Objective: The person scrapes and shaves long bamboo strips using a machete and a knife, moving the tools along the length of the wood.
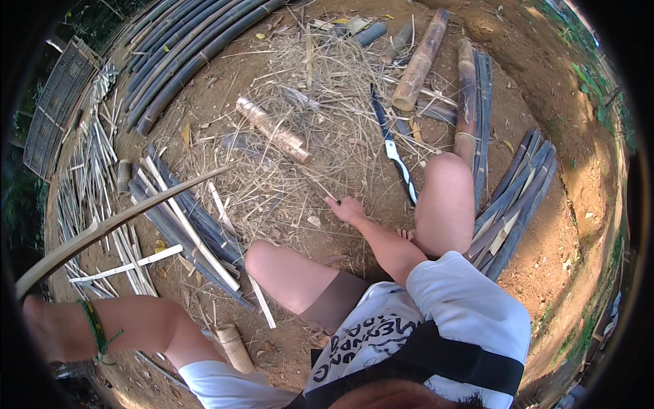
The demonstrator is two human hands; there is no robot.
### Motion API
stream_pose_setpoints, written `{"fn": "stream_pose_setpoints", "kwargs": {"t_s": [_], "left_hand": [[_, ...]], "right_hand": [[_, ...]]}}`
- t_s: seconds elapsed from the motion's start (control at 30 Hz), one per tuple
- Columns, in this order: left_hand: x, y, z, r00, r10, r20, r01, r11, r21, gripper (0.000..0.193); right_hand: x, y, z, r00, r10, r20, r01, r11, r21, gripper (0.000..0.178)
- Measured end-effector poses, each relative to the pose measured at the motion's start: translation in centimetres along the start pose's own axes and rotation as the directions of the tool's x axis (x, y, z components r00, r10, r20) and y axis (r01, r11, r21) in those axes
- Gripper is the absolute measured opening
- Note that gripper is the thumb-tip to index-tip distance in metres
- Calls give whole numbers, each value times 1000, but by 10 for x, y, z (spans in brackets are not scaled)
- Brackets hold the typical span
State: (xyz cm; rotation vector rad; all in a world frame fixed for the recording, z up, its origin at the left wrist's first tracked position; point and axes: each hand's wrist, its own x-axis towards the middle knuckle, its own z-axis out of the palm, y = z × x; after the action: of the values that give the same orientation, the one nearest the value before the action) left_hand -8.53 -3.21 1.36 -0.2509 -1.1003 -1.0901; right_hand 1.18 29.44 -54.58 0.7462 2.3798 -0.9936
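Observation:
My left hand [42, 332], a green band on its wrist, is lifted at the far left. It grips the near end of a long, split bamboo strip [129, 217], which slants toward the middle; the picture's dark rim hides most of its fingers. Between my knees, my right hand [349, 210] is closed around a thin, blade-like tool [318, 185], seen nearly edge-on. Just beyond that tool's tip lies a short bamboo section [272, 129] with a pale, scraped surface. A hand saw [390, 140] with a dark blade and white-and-black handle rests beside my right knee.
Long dark bamboo poles [197, 51] lie at the back left. Split bamboo [197, 218] is bundled near my left knee, more split pieces [521, 198] at right. Thick bamboo sections [421, 61] lie beyond the saw. Shavings [320, 129] cover the dirt; a woven panel [61, 105] stands far left.

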Motion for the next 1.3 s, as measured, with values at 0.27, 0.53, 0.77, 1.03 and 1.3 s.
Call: {"fn": "stream_pose_setpoints", "kwargs": {"t_s": [0.27,0.53,0.77,1.03,1.3], "left_hand": [[-58,22,-14,990,116,-78,-109,991,82,66],[-35,-3,-46,983,82,162,-91,995,47,82],[-98,55,15,981,-4,195,-3,999,36,74],[-157,97,28,982,47,185,-54,998,34,68],[-196,116,47,993,97,70,-109,973,204,64]], "right_hand": [[-6,16,31,993,18,116,-32,993,117,86],[-33,-36,31,990,-92,108,55,951,305,90],[-99,-109,-23,846,-521,116,344,699,627,67],[-223,-176,-160,471,-880,-59,469,194,862,57],[-229,-165,-177,496,-862,-105,515,195,835,54]]}}
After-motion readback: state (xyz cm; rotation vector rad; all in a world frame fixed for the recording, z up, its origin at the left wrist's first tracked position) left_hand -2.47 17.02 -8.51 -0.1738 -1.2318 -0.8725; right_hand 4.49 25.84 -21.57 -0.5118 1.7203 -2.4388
